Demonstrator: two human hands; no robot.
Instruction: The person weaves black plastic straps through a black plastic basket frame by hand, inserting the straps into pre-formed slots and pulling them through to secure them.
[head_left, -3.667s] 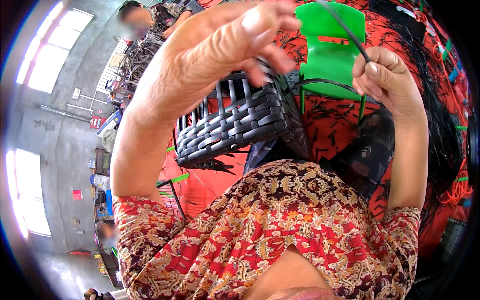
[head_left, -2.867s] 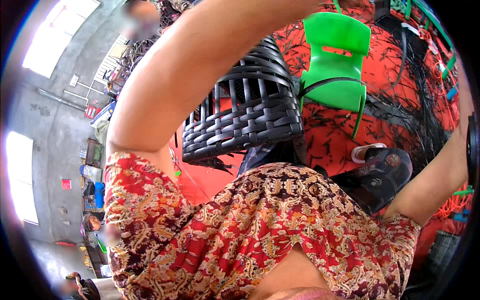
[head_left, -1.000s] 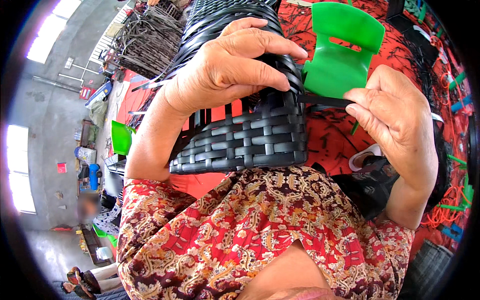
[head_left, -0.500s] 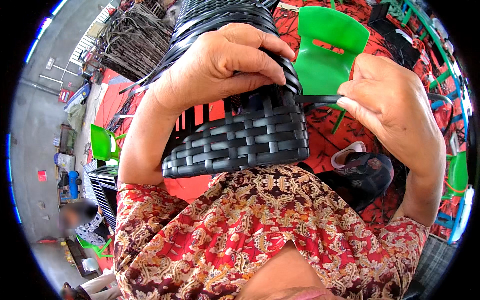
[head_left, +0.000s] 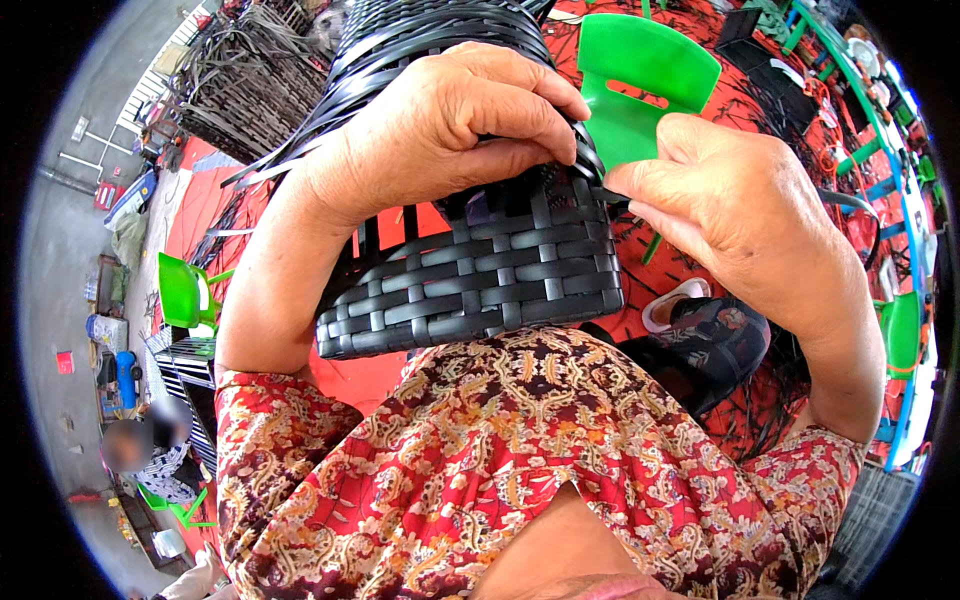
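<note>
A black piece of woven flat plastic strips (head_left: 480, 285) lies across my front, its tight weave toward me and an open gap above it. My left hand (head_left: 455, 125) arches over that gap, thumb and fingers closed at the right-hand edge of the weave; what lies between the fingertips is mostly hidden. Just right of the same edge, my right hand (head_left: 730, 195) pinches a black weaving strip (head_left: 845, 199). A short stretch of it runs from the fingertips into the weave, and the loose tail curls out behind the hand.
Beyond my right hand stands a green plastic chair (head_left: 650, 50) on a red floor littered with strip scraps. A big bundle of dark strips (head_left: 240, 85) lies far left, near another green chair (head_left: 178, 290). A person (head_left: 170, 472) sits at lower left.
My right hand has moved left, close to the edge of the weave, so less strip shows between them. My left hand keeps its place on the piece.
</note>
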